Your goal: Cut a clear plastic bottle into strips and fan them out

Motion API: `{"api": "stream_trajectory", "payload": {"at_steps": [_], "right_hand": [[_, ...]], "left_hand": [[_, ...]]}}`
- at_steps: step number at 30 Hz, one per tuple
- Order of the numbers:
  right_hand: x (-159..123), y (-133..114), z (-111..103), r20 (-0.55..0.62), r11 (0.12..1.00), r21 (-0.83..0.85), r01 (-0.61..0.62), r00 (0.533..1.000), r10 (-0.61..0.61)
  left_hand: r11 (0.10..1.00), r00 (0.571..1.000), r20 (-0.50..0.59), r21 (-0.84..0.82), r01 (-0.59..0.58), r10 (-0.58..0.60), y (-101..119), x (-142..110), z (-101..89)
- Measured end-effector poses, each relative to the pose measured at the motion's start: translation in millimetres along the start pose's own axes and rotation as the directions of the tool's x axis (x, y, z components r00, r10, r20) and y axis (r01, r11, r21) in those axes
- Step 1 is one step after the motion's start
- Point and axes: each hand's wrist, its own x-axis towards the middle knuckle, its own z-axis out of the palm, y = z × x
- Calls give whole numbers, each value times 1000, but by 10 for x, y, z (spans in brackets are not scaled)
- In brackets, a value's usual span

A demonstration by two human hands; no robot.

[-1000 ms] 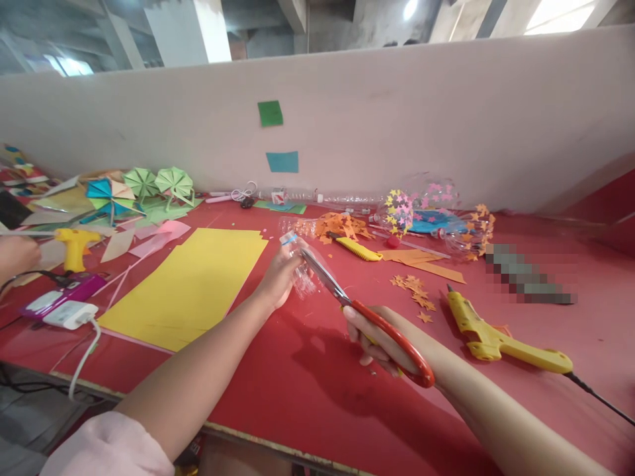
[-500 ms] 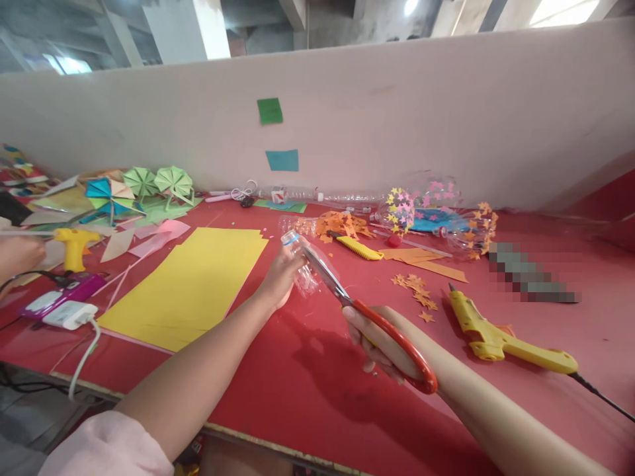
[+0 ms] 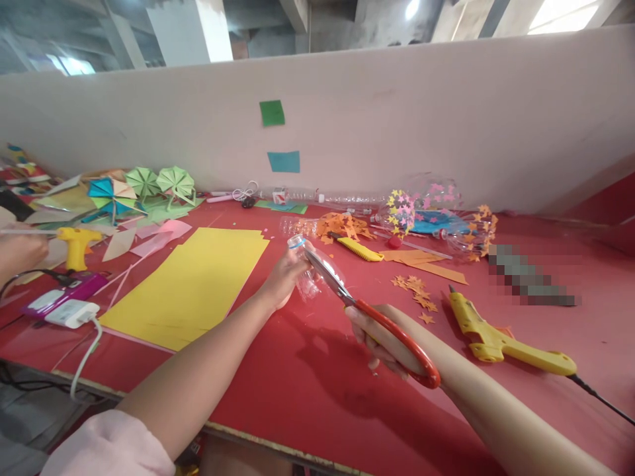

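My left hand point(image 3: 284, 281) clamps the bottle piece point(image 3: 311, 285); my right hand point(image 3: 381, 338) grips scissors point(image 3: 342, 292) — thin plastic, likely light, slippery; neck point(image 3: 296, 243) firmest.

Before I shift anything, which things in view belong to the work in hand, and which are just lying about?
In use:
- clear plastic piece, in the left hand
- red-handled scissors, in the right hand

Apparently just lying about:
- yellow paper
- yellow craft knife
- loose orange stars
- glue gun on the right
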Motion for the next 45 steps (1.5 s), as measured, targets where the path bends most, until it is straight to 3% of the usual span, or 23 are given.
{"api": "stream_trajectory", "payload": {"at_steps": [6, 11, 16, 19, 22, 26, 29, 34, 40, 45], "right_hand": [[-10, -41, 32, -60, 996, -22, -90, 994, 89], [9, -15, 36, -13, 999, 20, -31, 999, 31], [-32, -18, -6, 55, 1000, 19, 13, 998, -14], [-23, -13, -33, -11, 999, 16, 42, 999, -41], [35, 22, -54, -161, 994, 66, 82, 985, -71], [113, 58, -69, -320, 989, 77, 130, 942, -99], [141, 59, -63, -339, 983, 72, 167, 931, -134], [144, 37, -45, -271, 967, 166, 194, 952, -145], [147, 21, -55, -208, 941, 245, 234, 960, -185], [186, 22, -86, -259, 913, 288, 290, 941, -218]], "left_hand": [[999, 1000, 8, -39, 12, -12, -26, 7, -31], [999, 1000, -24, -49, 18, -19, -30, 15, -27], [990, 986, -167, -142, -7, -17, 0, 70, -130], [979, 978, -205, -202, -12, -30, 44, 97, -194], [960, 984, -157, -277, 41, -87, 67, 84, -193], [926, 979, -11, -328, 189, -203, 50, 4, -105], [917, 963, 109, -296, 267, -245, 18, -61, -22], [945, 945, 261, -208, 253, -196, -51, -103, 37], [958, 936, 282, -129, 256, -213, -85, -110, 9], [982, 973, 148, -35, 186, -179, -95, -88, 13]]}}
